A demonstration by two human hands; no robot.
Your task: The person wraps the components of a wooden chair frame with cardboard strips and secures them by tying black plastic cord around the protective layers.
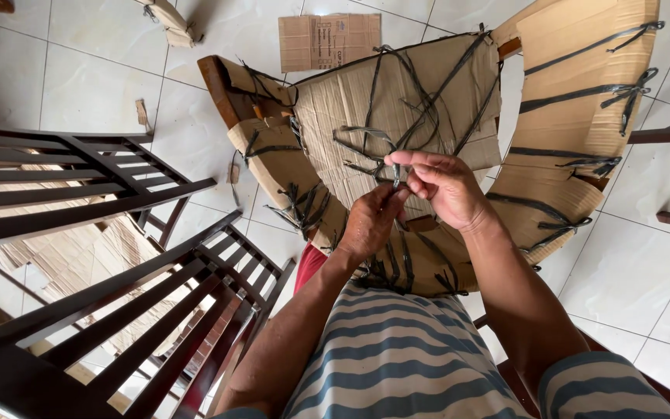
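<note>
A chair wrapped in brown cardboard (397,101) and bound with black plastic strapping lies in front of me. My right hand (443,186) pinches a black strap (395,174) between thumb and fingers just above the cardboard. My left hand (370,225) grips the same strap just below, knuckles up, the two hands touching. More black straps (428,101) criss-cross the cardboard seat and the wrapped legs (583,116).
Two dark wooden slatted chair frames (118,256) stand close at my left, with cardboard (63,256) behind them. A flat cardboard piece (327,39) lies on the white tiled floor (102,70) at the back. Dark wooden bars (668,136) jut in at the right edge.
</note>
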